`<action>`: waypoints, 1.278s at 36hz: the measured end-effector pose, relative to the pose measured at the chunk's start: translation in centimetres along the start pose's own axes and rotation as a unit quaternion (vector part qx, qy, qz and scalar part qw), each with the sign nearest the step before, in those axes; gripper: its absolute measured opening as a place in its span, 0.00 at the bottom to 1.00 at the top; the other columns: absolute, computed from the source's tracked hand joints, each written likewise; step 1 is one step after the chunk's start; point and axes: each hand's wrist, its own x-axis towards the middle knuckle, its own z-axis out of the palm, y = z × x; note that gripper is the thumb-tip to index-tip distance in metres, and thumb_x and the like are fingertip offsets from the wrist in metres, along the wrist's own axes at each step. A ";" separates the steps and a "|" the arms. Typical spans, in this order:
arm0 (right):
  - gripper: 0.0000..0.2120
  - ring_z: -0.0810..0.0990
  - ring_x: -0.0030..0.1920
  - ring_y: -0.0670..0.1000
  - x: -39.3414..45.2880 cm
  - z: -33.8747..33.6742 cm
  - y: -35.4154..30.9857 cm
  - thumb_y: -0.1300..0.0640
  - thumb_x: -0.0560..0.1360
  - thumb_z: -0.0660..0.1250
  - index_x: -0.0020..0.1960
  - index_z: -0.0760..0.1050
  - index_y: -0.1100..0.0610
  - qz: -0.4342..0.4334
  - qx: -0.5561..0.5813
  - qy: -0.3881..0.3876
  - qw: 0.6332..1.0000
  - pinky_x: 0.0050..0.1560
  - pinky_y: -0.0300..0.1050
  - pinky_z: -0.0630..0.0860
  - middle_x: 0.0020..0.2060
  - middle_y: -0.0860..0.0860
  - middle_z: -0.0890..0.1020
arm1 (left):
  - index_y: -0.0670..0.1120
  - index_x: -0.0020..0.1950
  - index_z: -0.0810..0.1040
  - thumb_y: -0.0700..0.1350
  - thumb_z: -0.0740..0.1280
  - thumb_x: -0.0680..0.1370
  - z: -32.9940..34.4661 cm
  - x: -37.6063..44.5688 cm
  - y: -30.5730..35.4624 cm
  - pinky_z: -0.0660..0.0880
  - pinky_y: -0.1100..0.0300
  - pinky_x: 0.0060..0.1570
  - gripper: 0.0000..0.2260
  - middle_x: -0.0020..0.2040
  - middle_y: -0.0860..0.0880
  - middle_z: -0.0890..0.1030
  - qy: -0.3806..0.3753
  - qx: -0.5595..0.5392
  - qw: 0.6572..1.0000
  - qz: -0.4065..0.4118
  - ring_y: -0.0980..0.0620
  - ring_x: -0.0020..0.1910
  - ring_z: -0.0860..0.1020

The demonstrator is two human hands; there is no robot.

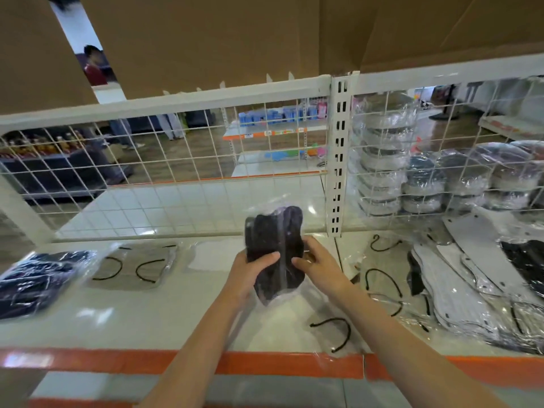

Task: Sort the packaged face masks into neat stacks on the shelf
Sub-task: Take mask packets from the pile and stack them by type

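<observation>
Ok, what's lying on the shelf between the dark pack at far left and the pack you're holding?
Head view: a grey mask pack with black loops, then a white pack.

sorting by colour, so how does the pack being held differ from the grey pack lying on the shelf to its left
The held black mask pack is dark and lifted upright off the shelf between the left hand and right hand; the grey mask pack is pale with black ear loops showing, lies flat and is untouched. Both are in clear plastic wrap.
</observation>
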 end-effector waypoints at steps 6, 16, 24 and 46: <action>0.19 0.74 0.53 0.42 -0.3 0.8 0.9 0.62 0.72 0.68 0.61 0.69 0.51 -0.008 -0.085 -0.094 0.992 0.54 0.33 0.71 0.53 0.47 0.77 | 0.45 0.53 0.77 0.36 0.72 0.71 -0.6 -0.3 -0.6 0.78 0.67 0.41 0.13 0.46 0.47 0.83 0.088 0.046 0.993 0.061 0.55 0.44 0.82; 0.07 0.72 0.37 0.48 -0.3 1.5 2.8 0.63 0.67 0.69 0.43 0.72 0.58 0.123 0.240 -0.083 0.959 0.37 0.38 0.69 0.38 0.53 0.73 | 0.37 0.62 0.74 0.37 0.65 0.75 -2.2 0.3 0.1 0.74 0.49 0.55 0.16 0.58 0.38 0.79 0.105 -0.299 0.948 -0.032 0.43 0.54 0.80; 0.05 0.78 0.48 0.49 0.8 -0.4 2.2 0.62 0.77 0.62 0.52 0.76 0.59 -0.001 -0.062 -0.016 0.998 0.48 0.37 0.74 0.45 0.52 0.81 | 0.46 0.54 0.74 0.47 0.81 0.56 -7.8 -1.0 -2.3 0.73 0.50 0.53 0.30 0.54 0.42 0.78 0.140 -0.113 0.983 0.044 0.44 0.55 0.76; 0.06 0.75 0.43 0.48 0.1 1.4 2.2 0.65 0.78 0.58 0.52 0.69 0.57 0.113 -0.137 0.028 0.984 0.37 0.36 0.70 0.44 0.51 0.77 | 0.47 0.56 0.74 0.38 0.69 0.74 -8.9 -1.5 -5.2 0.74 0.62 0.51 0.12 0.50 0.52 0.80 0.115 0.244 0.963 0.029 0.53 0.52 0.77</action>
